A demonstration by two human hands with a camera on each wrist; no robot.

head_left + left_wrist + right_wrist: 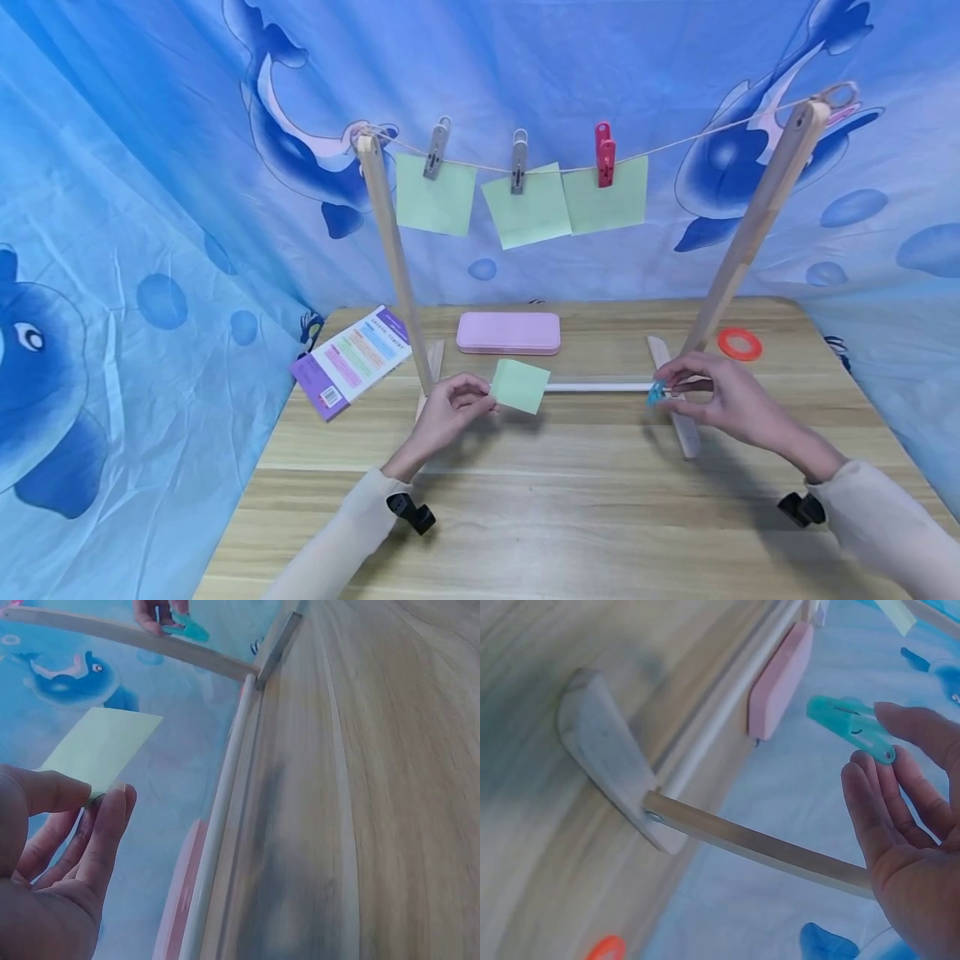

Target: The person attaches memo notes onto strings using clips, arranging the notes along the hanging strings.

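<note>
My left hand pinches a light green square note by its left edge, a little above the wooden table; the note shows past my fingertips in the left wrist view. My right hand holds a teal clothespin between thumb and fingers, close to the right post's foot. The teal clothespin points left in the right wrist view. Above, a string between two wooden posts carries three green notes held by two grey pegs and a red peg.
A pink case lies behind the rack's white crossbar. A purple sticky-note pack sits at the table's left, an orange ring at the right. Blue dolphin-print cloth surrounds the table.
</note>
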